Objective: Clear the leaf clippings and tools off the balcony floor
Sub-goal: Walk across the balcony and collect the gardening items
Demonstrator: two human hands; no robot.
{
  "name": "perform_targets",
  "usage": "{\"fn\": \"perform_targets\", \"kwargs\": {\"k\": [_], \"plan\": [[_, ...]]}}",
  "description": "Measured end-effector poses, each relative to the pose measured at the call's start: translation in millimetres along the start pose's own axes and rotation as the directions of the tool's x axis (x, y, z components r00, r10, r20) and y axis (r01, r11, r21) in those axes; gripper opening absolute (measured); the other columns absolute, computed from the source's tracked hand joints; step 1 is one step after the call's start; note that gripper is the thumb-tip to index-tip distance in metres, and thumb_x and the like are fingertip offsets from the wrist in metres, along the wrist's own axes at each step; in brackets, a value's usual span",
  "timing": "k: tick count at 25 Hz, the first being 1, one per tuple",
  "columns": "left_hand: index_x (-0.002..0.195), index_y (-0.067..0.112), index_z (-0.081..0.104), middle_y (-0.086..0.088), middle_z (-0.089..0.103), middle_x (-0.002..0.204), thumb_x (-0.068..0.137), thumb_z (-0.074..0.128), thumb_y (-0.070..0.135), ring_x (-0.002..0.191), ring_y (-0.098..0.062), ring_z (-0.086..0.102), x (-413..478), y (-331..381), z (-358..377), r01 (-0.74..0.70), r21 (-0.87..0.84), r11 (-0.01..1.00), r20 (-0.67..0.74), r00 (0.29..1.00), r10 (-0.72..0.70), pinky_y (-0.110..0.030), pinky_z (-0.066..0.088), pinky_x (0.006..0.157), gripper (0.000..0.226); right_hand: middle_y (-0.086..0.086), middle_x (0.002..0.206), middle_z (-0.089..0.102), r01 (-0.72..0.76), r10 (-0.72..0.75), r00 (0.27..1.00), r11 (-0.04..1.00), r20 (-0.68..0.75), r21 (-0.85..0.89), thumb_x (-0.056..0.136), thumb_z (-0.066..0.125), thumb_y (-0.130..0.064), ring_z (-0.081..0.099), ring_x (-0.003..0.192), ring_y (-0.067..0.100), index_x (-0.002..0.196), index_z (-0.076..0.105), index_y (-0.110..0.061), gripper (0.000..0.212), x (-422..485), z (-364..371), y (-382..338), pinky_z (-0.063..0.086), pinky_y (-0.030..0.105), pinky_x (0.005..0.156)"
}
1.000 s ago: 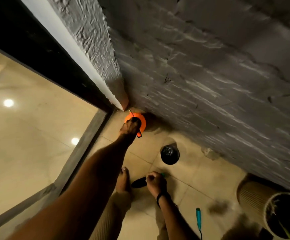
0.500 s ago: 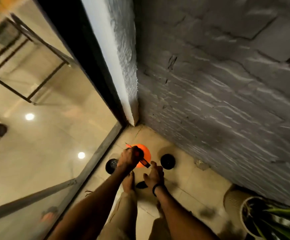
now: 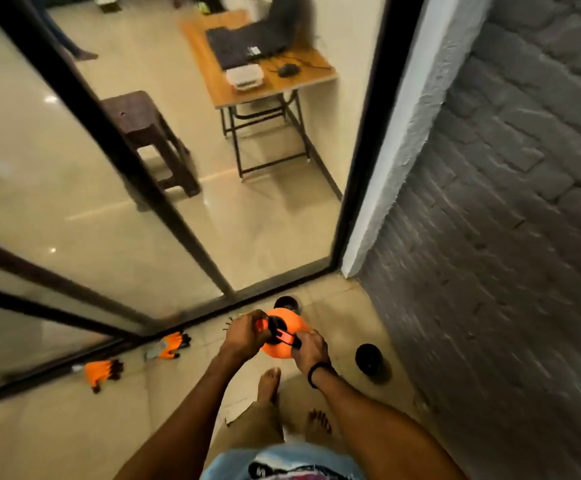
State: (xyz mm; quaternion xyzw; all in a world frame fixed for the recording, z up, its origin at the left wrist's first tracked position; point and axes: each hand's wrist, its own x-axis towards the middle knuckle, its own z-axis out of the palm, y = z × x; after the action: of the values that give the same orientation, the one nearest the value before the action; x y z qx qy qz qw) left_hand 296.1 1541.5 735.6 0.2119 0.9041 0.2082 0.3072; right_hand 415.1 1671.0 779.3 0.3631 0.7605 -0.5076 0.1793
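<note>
Looking down through the head camera, I have both hands on an orange sprayer (image 3: pixel 292 323), which sits out in front of the bare feet, near the corner where the glass door (image 3: pixel 109 202) meets the brick wall (image 3: pixel 507 237). The left hand (image 3: pixel 244 334) is clenched round the black top and orange handle, and the right hand (image 3: pixel 308 349) grasps the other end of that handle, fingers curled. I judge the sprayer is off the tiles, so one tool is as good as collected. Plenty is left. Two orange gloves lie on the balcony floor (image 3: pixel 164 427) along the door track, one (image 3: pixel 169 346) just beside the left hand and the other (image 3: pixel 103 372) further left. A black pot (image 3: pixel 368 358) stands to the right near the wall, and a second one (image 3: pixel 285 302) sits just beyond the sprayer. I cannot make out any leaf clippings in this blur, so I cannot tell whether they are swept up. My guess is the clearing is in its early part.
</note>
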Motion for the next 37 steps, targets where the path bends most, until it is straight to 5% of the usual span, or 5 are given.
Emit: {"fn": "perform_targets", "kwargs": {"k": [2, 5, 18, 26, 37], "plan": [[0.106, 0.02, 0.068, -0.008, 0.073, 0.092, 0.065, 0.062, 0.038, 0.089, -0.03, 0.067, -35.3, -34.3, -4.3, 0.063, -0.137, 0.989, -0.057, 0.996, -0.071, -0.034, 0.05, 0.069, 0.045, 0.015, 0.113, 0.064, 0.053, -0.061, 0.998, 0.962, -0.023, -0.269, 0.096, 0.048, -0.013, 0.061, 0.105, 0.023, 0.118, 0.064, -0.008, 0.028, -4.0, 42.7, 1.3, 0.046, 0.023, 0.077], [0.1, 0.022, 0.067, -0.005, 0.072, 0.09, 0.06, 0.059, 0.041, 0.088, -0.028, 0.067, -93.2, -93.0, -7.3, 0.142, -0.262, 0.955, -0.155, 0.97, -0.187, -0.033, 0.049, 0.07, 0.045, 0.004, 0.083, 0.059, 0.173, -0.144, 0.985, 0.861, 0.096, -0.479, 0.092, 0.054, -0.021, 0.06, 0.095, 0.026, 0.111, 0.067, -0.011, 0.024, -7.0, 106.9, -1.9, 0.037, 0.024, 0.068], [0.099, 0.02, 0.069, -0.006, 0.069, 0.097, 0.062, 0.063, 0.036, 0.095, -0.029, 0.063, -360.0, -376.1, -15.1, 0.399, -0.531, 0.748, -0.28, 0.75, -0.599, -0.027, 0.036, 0.069, 0.04, 0.013, 0.096, 0.07, 0.655, -0.242, 0.751, 0.383, 0.614, -0.651, 0.081, 0.059, -0.018, 0.063, 0.095, 0.033, 0.089, 0.069, -0.013, 0.014, -101.8, 434.8, -72.1, 0.037, 0.029, 0.065], [0.1, 0.02, 0.072, -0.004, 0.07, 0.099, 0.07, 0.065, 0.02, 0.096, -0.025, 0.062, -452.4, -516.6, -53.3, 0.45, -0.737, 0.505, -0.297, 0.455, -0.839, -0.028, 0.044, 0.076, 0.031, 0.012, 0.099, 0.071, 0.868, -0.154, 0.495, 0.062, 0.855, -0.492, 0.081, 0.059, -0.017, 0.062, 0.098, 0.034, 0.095, 0.069, -0.012, 0.017, -130.2, 640.8, -156.6, 0.041, 0.033, 0.068], [0.112, 0.019, 0.07, -0.005, 0.069, 0.112, 0.079, 0.071, 0.021, 0.106, -0.025, 0.061, -508.5, -709.1, -162.7, 0.32, -0.926, 0.2, -0.213, -0.006, -0.977, -0.026, 0.042, 0.083, 0.033, 0.011, 0.102, 0.069, 0.934, -0.088, 0.35, 0.109, 0.933, -0.34, 0.088, 0.061, -0.04, 0.064, 0.092, 0.026, 0.104, 0.067, -0.007, 0.037, -183.0, 906.1, -295.0, 0.044, 0.026, 0.07]]}}
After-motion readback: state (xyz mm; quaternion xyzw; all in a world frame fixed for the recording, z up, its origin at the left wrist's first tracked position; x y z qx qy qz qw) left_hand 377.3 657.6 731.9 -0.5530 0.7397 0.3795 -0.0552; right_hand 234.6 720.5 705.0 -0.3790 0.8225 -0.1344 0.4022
